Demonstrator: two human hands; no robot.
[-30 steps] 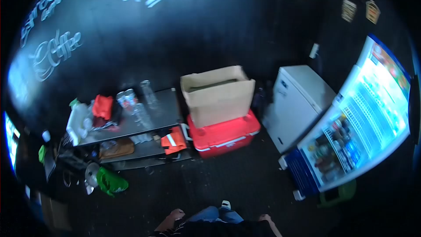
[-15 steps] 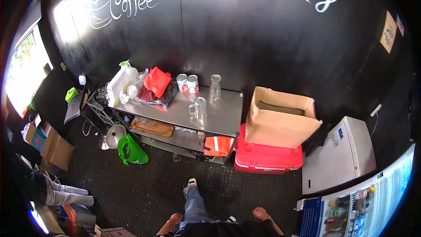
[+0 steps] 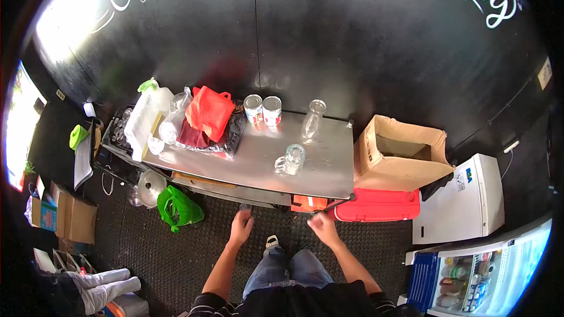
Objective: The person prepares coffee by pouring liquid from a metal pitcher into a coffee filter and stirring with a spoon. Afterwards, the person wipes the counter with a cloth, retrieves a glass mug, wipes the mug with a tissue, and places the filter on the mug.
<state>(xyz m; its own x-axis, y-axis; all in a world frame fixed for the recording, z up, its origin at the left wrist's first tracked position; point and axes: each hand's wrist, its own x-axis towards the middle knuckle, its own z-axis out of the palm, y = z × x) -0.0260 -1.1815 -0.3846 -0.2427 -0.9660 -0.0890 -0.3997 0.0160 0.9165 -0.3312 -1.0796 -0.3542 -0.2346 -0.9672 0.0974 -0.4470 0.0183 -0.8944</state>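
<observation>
Both of my hands are raised in front of the steel table (image 3: 252, 170). My left hand (image 3: 241, 227) is below the table's front edge, its fingers blurred and partly curled; what it may hold cannot be made out. Near the table's front right corner is my right hand (image 3: 324, 227), beside the orange cloth (image 3: 309, 203), its fingers curled and blurred. On the tabletop stand a glass mug (image 3: 292, 159), a glass carafe (image 3: 314, 120) and two cans (image 3: 262, 110). A red bag (image 3: 210, 113) lies on dark plastic packaging to their left.
At the right are a cardboard box (image 3: 405, 167), a red cooler (image 3: 379, 206), a white freezer (image 3: 464, 199) and a lit display fridge (image 3: 470, 276). A green bag (image 3: 179, 206) and pot lid (image 3: 152, 189) are left on the floor. Another person's legs (image 3: 106, 287) show lower left.
The view has turned left and come nearer the table. My two hands have risen from beside my body toward the table's front edge.
</observation>
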